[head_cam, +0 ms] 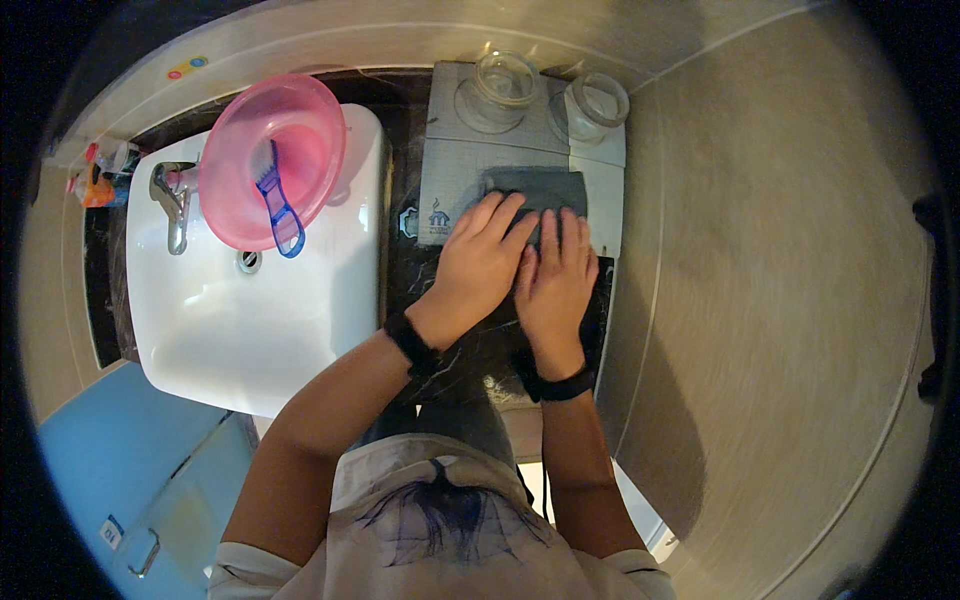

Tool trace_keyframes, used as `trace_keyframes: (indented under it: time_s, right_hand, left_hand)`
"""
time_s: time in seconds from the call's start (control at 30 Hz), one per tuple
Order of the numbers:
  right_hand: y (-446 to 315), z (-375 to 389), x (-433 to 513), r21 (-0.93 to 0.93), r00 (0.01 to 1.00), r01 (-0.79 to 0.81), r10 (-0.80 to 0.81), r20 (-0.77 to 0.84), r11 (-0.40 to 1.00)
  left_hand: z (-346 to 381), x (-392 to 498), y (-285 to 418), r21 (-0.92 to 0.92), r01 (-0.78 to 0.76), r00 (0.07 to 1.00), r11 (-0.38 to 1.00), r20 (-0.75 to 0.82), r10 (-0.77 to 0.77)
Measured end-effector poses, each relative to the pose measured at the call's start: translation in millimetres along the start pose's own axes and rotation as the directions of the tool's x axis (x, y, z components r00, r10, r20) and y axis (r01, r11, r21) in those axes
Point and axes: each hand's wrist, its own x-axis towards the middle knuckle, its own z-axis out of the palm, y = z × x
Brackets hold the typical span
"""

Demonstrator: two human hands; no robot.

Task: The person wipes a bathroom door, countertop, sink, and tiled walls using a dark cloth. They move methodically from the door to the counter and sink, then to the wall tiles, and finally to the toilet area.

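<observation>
A dark grey folded cloth point(547, 186) lies on a grey cardboard sheet or box point(454, 169) that bears a printed logo. My left hand point(480, 259) is on the cloth's near left part, fingers stretched forward and slightly spread. Close beside it, my right hand point(556, 285) lies on the near right part with its fingers extended. Both palms face down, and neither hand plainly grips the cloth. The hands cover the cloth's near edge. Each wrist wears a black band.
Two clear glass jars point(506, 81) point(598, 109) stand at the cardboard's back. On the left, a pink plastic basin point(225, 180) holding a blue brush point(283, 217) sits over the white washbasin point(247, 337), beside the metal tap point(176, 202). A tiled wall point(772, 247) rises at right.
</observation>
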Motion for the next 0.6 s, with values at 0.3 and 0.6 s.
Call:
trace_keyframes:
  time_s: [0.3,0.6]
  right_hand:
    - [46.4,6.4,31.3,0.028,0.994,-0.105,0.106,-0.035,0.994]
    - [40.1,3.4,5.1,0.106,0.995,-0.097,0.1,-0.025,0.99]
  left_hand:
    - [38.2,48.2,9.2,-0.047,-0.069,0.997,0.996,-0.021,0.068]
    - [28.4,21.9,16.7,-0.044,-0.068,0.998,0.997,0.016,0.068]
